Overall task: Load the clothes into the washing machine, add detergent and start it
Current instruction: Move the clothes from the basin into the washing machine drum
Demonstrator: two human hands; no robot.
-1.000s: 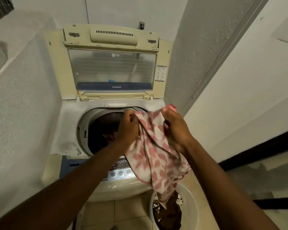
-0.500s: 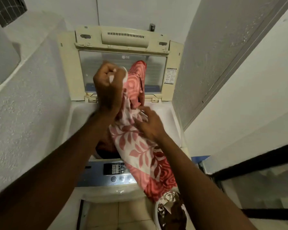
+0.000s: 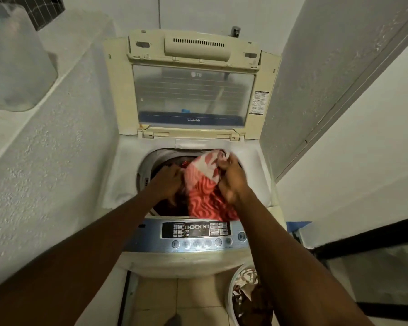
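Observation:
A cream top-loading washing machine point(image 3: 250, 182) stands in front of me with its lid point(image 3: 191, 95) raised upright. A red and white patterned cloth point(image 3: 205, 184) lies bunched in the drum opening, its lower end draped over the front rim. My right hand point(image 3: 231, 177) grips the cloth's upper right part. On the cloth's left side, my left hand point(image 3: 169, 182) reaches into the drum with its fingers pressed on the fabric. Dark clothes show in the drum beneath. The control panel point(image 3: 196, 234) with its buttons runs along the front.
A white laundry basket point(image 3: 231, 292) with brown and white clothes stands on the tiled floor at the machine's lower right. Rough walls close in on both sides. A translucent plastic container point(image 3: 14, 62) sits on the ledge at upper left.
Both hands have come down from lid height into the drum opening, bringing the patterned cloth with them; it hung out over the control panel before and now lies mostly inside.

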